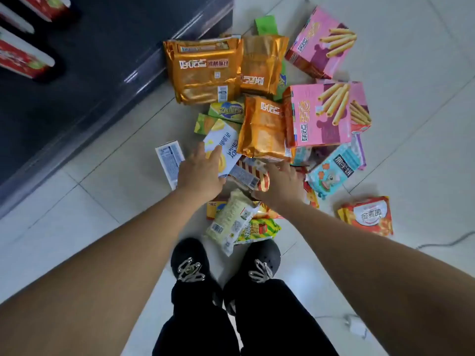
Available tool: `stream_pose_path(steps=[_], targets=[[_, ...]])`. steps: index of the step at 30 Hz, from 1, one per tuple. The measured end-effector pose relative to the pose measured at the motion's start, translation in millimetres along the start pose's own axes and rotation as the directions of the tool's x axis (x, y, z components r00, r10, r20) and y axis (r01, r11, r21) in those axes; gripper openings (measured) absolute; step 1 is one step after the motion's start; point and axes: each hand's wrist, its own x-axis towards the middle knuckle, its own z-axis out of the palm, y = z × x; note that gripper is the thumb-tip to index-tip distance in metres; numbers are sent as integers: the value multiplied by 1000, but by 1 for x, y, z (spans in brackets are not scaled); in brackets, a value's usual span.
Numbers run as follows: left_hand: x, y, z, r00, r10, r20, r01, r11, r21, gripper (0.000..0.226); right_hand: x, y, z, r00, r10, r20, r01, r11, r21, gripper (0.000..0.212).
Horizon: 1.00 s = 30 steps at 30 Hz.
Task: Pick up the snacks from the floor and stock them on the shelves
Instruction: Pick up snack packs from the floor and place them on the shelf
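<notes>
A pile of snacks lies on the tiled floor ahead of my feet. My left hand point(200, 173) reaches down, fingers apart, resting on a white and yellow box point(226, 145) at the pile's near left. My right hand point(281, 183) is spread palm down over a red and white striped pack point(257, 173), fingers apart, nothing lifted. Further out lie orange foil bags point(203, 73), another orange bag point(264, 127) and pink wafer-stick boxes point(321, 116). A pale yellow cracker pack point(230, 222) lies by my shoes.
The dark shelf base point(84, 80) runs along the left, with red packs point(23, 60) standing on it. A light blue bag point(334, 170) and a red and orange bag point(367, 215) lie right. A white label-side box point(168, 160) lies left. A cable point(447, 242) trails at right.
</notes>
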Motion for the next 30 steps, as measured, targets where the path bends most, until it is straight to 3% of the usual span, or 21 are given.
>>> stream_pose_path(steps=[5,9,11,14,17,20,22,26,30], targets=[[30,-5,48,994,-106,-23,106,994,6,105,30,15,44,996,-71,49,81,959,-271,104],[45,-12,63,986,-156,-51,159,985,62,121,44,24,51,993,-116,2,111,945,-308,97],[49,-13,60,982,-181,-57,185,981,58,122,45,24,43,992,-118,-48,104,968,-227,85],[46,-10,40,977,-206,-57,206,979,2,120,36,18,17,995,15,-98,-8,998,64,72],[32,-11,9,954,-293,64,300,915,-270,96,23,13,-11,989,143,-27,-124,926,357,64],[2,-18,-24,901,-352,254,428,616,-661,80,5,10,-44,966,236,107,-251,748,614,50],[-24,-19,-48,896,-310,318,426,399,-812,65,-10,6,-68,946,274,172,-309,611,729,34],[-69,-11,-103,871,-235,431,447,18,-894,26,-49,-14,-120,886,323,332,-433,320,842,27],[-103,-4,-161,860,-90,502,456,-307,-835,40,-87,-43,-172,864,276,422,-437,-9,900,35]])
